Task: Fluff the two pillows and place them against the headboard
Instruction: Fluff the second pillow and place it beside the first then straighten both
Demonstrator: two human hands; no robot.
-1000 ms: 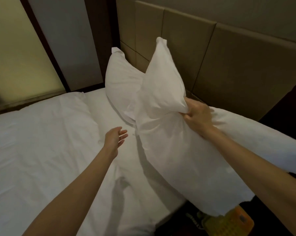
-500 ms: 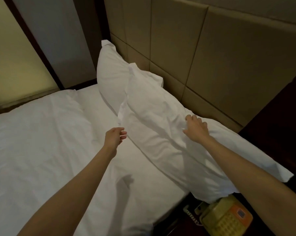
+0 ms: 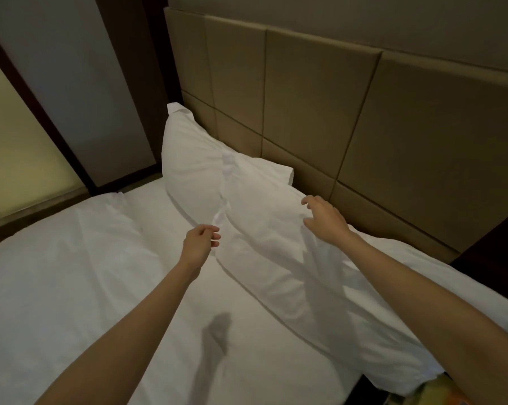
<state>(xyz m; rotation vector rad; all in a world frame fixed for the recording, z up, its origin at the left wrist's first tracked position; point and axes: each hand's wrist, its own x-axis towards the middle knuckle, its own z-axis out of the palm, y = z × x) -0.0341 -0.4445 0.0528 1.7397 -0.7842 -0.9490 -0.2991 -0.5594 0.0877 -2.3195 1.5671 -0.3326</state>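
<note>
Nearest to us, at the bottom right edge, a sliver of a yellow object shows beside the bed; we cannot tell what it is. Both bare forearms reach forward over the white bed sheet, which is smooth with faint creases and carries the shadows of the arms.

Our left hand sits at the near pillow's front edge, fingers loosely curled; we cannot tell whether they pinch the cloth or only touch it. Our right hand hovers over the top of the near pillow, fingers spread and released, grasping nothing.

The near pillow lies long along the foot of the headboard, leaning back toward it. Its far end overlaps the far pillow, which stands more upright against the headboard's left end, one corner pointing up.

To the left, a white duvet covers the rest of the bed. The headboard is made of tan padded panels with straight seams. Beyond it, a dark wooden frame borders a grey wall panel and a pale yellowish frosted pane. Room light is dim.
</note>
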